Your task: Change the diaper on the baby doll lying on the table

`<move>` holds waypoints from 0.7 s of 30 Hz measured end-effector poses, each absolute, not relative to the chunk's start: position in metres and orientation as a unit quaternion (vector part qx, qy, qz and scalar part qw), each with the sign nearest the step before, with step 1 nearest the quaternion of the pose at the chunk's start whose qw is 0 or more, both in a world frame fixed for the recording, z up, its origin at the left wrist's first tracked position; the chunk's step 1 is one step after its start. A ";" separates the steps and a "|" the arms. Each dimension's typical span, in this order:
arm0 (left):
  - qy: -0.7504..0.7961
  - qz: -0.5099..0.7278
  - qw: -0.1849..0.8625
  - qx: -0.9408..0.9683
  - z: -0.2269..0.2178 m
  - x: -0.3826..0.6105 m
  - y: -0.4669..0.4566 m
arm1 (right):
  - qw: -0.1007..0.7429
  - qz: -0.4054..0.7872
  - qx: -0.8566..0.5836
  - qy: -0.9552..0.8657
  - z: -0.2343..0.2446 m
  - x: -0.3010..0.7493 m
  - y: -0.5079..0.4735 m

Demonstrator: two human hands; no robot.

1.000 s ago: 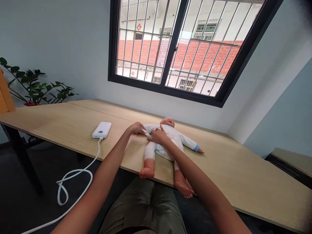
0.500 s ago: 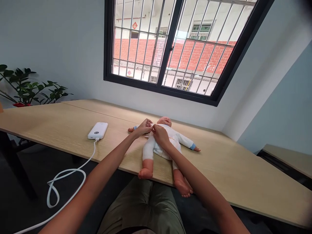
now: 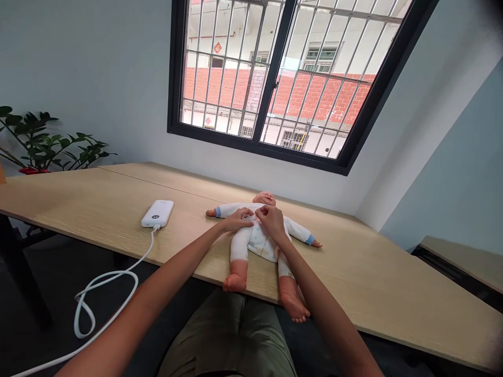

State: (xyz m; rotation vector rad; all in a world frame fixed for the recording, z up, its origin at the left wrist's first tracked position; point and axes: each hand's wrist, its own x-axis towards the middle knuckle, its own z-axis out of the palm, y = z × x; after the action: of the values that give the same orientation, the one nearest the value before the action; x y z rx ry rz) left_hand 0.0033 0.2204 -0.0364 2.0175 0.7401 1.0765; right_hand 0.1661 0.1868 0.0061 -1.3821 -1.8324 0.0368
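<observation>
A baby doll [image 3: 256, 242] in a white romper lies on its back on the wooden table [image 3: 98, 209], head toward the window, bare feet over the near edge. My left hand [image 3: 238, 220] rests on the doll's chest, fingers pinched at the romper's front. My right hand [image 3: 271, 220] is beside it on the chest, fingers curled and pinching the same fabric near the neck. Both doll arms are spread out to the sides.
A white power bank [image 3: 157, 213] lies on the table left of the doll, its white cable [image 3: 106, 283] looping down off the edge. A potted plant [image 3: 47, 146] stands at the far left. A barred window [image 3: 283, 78] fills the wall behind. My lap sits under the table edge.
My left hand moved from the doll's left sleeve onto its chest, and that doll arm now lies stretched out. My right hand shifted up toward the collar.
</observation>
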 end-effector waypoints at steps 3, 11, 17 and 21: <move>0.312 0.399 0.369 0.779 -0.038 0.001 0.221 | 0.424 0.082 -0.575 -0.695 0.004 0.181 0.190; 0.247 0.389 0.348 0.816 -0.044 0.000 0.231 | 0.490 0.189 -0.551 -0.649 -0.013 0.199 0.200; 0.266 0.376 0.342 0.819 -0.042 0.000 0.228 | 0.479 0.170 -0.567 -0.648 -0.020 0.199 0.207; 0.260 0.385 0.339 0.818 -0.043 0.001 0.226 | 0.482 0.134 -0.569 -0.652 -0.021 0.199 0.210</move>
State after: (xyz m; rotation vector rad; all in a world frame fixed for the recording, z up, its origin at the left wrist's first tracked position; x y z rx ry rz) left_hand 0.0007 0.2264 -0.0432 2.1315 0.6770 1.0016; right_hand 0.1994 0.2098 -0.0213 -1.3875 -1.5895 0.3264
